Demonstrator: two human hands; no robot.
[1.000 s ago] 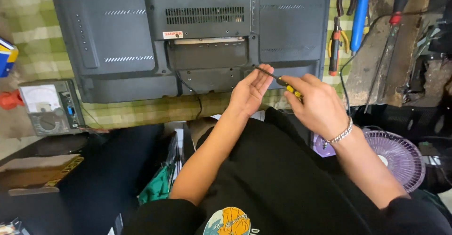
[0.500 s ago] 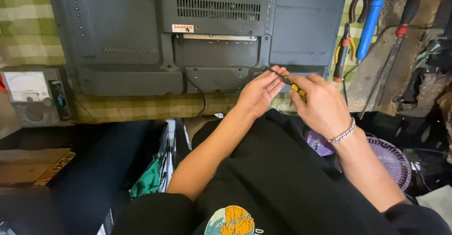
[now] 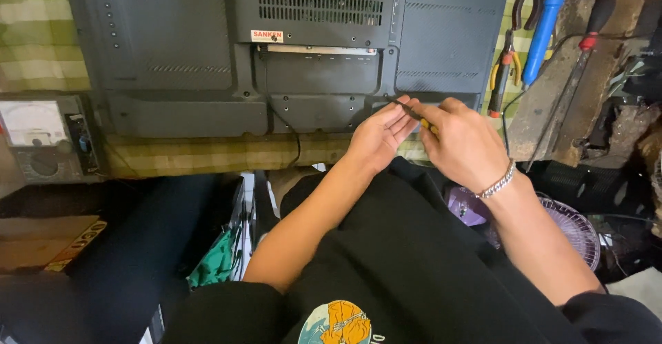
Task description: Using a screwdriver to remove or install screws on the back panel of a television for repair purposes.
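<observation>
A flat-screen television (image 3: 303, 47) lies face down on a green checked cloth (image 3: 193, 154), its dark grey back panel up. My right hand (image 3: 465, 144) grips the yellow handle of a screwdriver (image 3: 416, 114), whose thin shaft points up-left at the panel's lower edge. My left hand (image 3: 379, 134) pinches the shaft near its tip with the fingertips. Both hands meet at the bottom right part of the panel. A silver bracelet sits on my right wrist.
An analogue multimeter (image 3: 41, 137) lies at the left edge. Pliers (image 3: 503, 75), a blue-handled tool (image 3: 545, 27) and a red-handled tool (image 3: 586, 47) lie at the right. A small purple fan (image 3: 572, 227) stands on the floor at lower right. A black cable (image 3: 289, 127) hangs from the panel.
The view has shifted, so the television and multimeter sit lower and more to the right in the picture. Both hands stay together on the screwdriver at the same spot on the panel.
</observation>
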